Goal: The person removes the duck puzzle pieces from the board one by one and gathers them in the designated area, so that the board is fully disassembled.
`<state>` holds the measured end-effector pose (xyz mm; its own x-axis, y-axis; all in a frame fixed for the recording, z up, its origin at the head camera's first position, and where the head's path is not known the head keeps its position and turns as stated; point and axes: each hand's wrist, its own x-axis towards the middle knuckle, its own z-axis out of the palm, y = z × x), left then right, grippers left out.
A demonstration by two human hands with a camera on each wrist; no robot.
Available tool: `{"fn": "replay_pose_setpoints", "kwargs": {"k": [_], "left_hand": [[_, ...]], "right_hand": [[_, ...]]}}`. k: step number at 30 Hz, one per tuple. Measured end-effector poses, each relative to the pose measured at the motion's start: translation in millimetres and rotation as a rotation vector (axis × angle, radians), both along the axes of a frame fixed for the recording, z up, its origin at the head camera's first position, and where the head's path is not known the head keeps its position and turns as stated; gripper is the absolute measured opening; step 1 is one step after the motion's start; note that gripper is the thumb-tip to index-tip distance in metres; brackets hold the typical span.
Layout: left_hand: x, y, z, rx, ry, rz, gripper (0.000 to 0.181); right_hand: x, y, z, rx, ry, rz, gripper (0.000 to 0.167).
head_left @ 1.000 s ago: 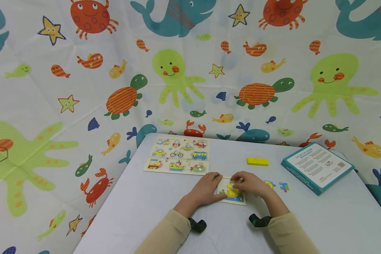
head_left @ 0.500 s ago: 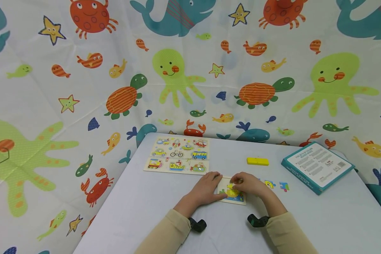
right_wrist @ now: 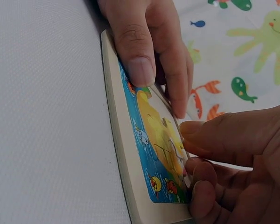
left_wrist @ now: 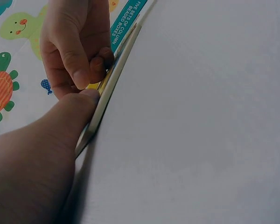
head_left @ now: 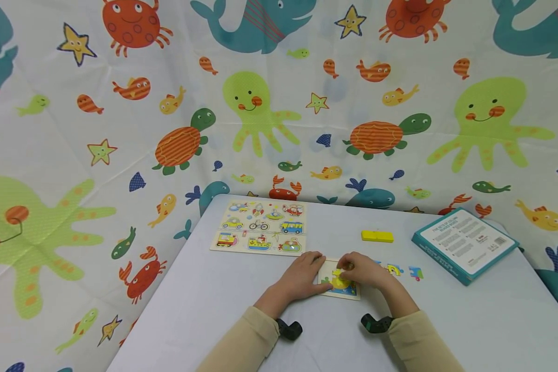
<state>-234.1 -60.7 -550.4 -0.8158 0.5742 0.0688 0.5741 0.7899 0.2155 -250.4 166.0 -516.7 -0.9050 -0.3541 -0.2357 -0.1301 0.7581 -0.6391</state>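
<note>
A small wooden jigsaw board (head_left: 328,265) lies on the white table, with a yellow picture over blue water partly filled in. My left hand (head_left: 302,279) holds its left side; in the right wrist view that thumb presses on the board's face and the fingers reach its far edge. Over the board's right part, my right hand (head_left: 362,269) pinches a yellow puzzle piece (right_wrist: 174,137) between thumb and fingertips, low against the picture. The fingers hide much of this piece, so I cannot tell whether it sits fully flat. Loose puzzle pieces (head_left: 393,269) lie right of the right hand.
A larger vehicle-picture board (head_left: 260,227) lies at the back left. Behind the loose pieces is a yellow block (head_left: 377,236). A teal and white box (head_left: 465,245) rests at the right, and a sea-animal cloth (head_left: 279,119) hangs behind the table.
My right wrist and forearm have shifted slightly left, and more of a blue loose piece shows beside the hand. The fingers stay over the same part of the board. My left hand keeps its place.
</note>
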Motion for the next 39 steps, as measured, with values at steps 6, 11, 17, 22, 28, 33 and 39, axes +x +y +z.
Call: {"fn": "replay_pose_setpoints", "kwargs": {"k": [6, 11, 17, 22, 28, 33, 39], "left_hand": [[0.3, 0.2, 0.2, 0.003, -0.003, -0.001, 0.082], [1.7, 3.7, -2.8, 0.013, 0.003, 0.041, 0.082], [6.2, 17.1, -9.4, 0.003, 0.025, 0.139, 0.083], [9.8, 23.5, -9.5, -0.016, 0.045, 0.184, 0.082], [10.1, 24.8, -9.5, -0.012, 0.028, 0.189, 0.083], [9.6, 24.2, -9.5, -0.023, 0.043, 0.185, 0.083], [10.4, 23.3, -7.4, -0.021, 0.053, 0.183, 0.083]], "right_hand": [[1.2, -0.7, 1.3, -0.013, -0.022, -0.018, 0.017], [4.1, -3.1, 4.0, -0.025, -0.041, -0.040, 0.016], [5.3, -4.3, 4.5, -0.015, -0.043, -0.044, 0.016], [4.0, -5.4, 4.2, -0.003, -0.041, -0.041, 0.015], [4.2, -9.2, 7.3, -0.042, -0.049, -0.061, 0.015], [5.0, -11.6, 9.3, -0.057, -0.049, -0.075, 0.013], [5.9, -12.4, 10.3, -0.078, -0.052, -0.093, 0.012]]}}
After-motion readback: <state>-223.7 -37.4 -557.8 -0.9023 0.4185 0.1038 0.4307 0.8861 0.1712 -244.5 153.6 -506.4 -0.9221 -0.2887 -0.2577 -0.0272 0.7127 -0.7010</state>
